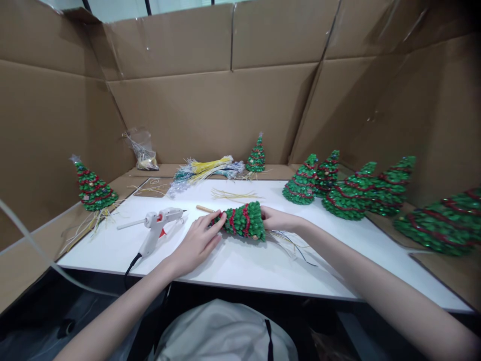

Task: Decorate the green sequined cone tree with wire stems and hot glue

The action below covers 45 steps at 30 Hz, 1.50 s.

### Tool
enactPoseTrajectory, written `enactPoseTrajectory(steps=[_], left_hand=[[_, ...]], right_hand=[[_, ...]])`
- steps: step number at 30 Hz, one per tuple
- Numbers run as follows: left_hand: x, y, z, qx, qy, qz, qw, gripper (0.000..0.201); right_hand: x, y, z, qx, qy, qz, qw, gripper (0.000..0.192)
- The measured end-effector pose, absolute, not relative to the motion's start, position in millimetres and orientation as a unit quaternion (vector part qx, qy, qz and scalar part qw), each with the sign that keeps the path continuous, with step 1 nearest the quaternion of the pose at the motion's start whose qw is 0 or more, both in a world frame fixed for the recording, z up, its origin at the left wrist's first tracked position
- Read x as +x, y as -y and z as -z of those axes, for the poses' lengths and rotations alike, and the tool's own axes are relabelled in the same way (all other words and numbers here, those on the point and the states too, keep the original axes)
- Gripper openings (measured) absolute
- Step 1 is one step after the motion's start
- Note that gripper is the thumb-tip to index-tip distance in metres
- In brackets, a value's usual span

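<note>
A small green Christmas tree (242, 220) with red garland lies on its side over the white board, tip to the left and base to the right. My left hand (203, 236) is closed around its narrow top end. At the open base, my right hand (277, 219) holds the tree, and its fingertips are hidden inside. Thin wires (295, 245) trail out from beneath the base. A wooden stick (205, 209) lies just beyond my left fingers. To the left of that hand rests a white glue gun (156, 228) with a red trigger.
Several finished-looking trees (347, 193) stand along the right. One tree (92, 185) is at the left, another tree (256, 156) at the back. Bundled wires (210, 168) and a plastic bag (145, 153) lie near the rear cardboard wall (210, 110). A pale cord (33, 245) crosses the left foreground.
</note>
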<state>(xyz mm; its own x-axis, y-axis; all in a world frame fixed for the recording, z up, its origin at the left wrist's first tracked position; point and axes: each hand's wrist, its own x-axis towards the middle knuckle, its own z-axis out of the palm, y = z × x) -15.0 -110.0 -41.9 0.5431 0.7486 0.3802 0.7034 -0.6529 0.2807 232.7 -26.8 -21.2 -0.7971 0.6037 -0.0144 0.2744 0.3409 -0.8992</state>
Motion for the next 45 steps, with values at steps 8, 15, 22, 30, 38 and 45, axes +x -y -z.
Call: enactPoseTrajectory(steps=[8, 15, 22, 30, 38, 45], left_hand=[[-14.4, 111.0, 40.7, 0.877, -0.421, -0.226, 0.046, 0.049], [-11.5, 104.1, 33.9, 0.863, -0.428, -0.268, -0.002, 0.038], [-1.0, 95.3, 18.6, 0.861, -0.42, -0.261, -0.122, 0.02], [-1.2, 89.5, 20.1, 0.869, -0.387, -0.254, -0.174, 0.022], [0.7, 86.2, 22.1, 0.865, -0.371, -0.261, -0.216, 0.022], [1.9, 82.4, 25.6, 0.851, -0.369, -0.302, -0.219, 0.018]], right_hand=[[232.7, 26.7, 22.6, -0.275, 0.793, -0.515, 0.175, 0.049], [234.4, 26.0, 22.6, -0.284, 0.804, -0.492, 0.178, 0.046], [235.4, 23.1, 26.4, -0.275, 0.802, -0.5, 0.177, 0.04], [235.9, 21.7, 27.8, -0.269, 0.803, -0.506, 0.167, 0.035], [234.8, 23.3, 26.7, -0.27, 0.795, -0.516, 0.169, 0.033], [234.4, 24.4, 26.4, -0.274, 0.79, -0.52, 0.177, 0.031]])
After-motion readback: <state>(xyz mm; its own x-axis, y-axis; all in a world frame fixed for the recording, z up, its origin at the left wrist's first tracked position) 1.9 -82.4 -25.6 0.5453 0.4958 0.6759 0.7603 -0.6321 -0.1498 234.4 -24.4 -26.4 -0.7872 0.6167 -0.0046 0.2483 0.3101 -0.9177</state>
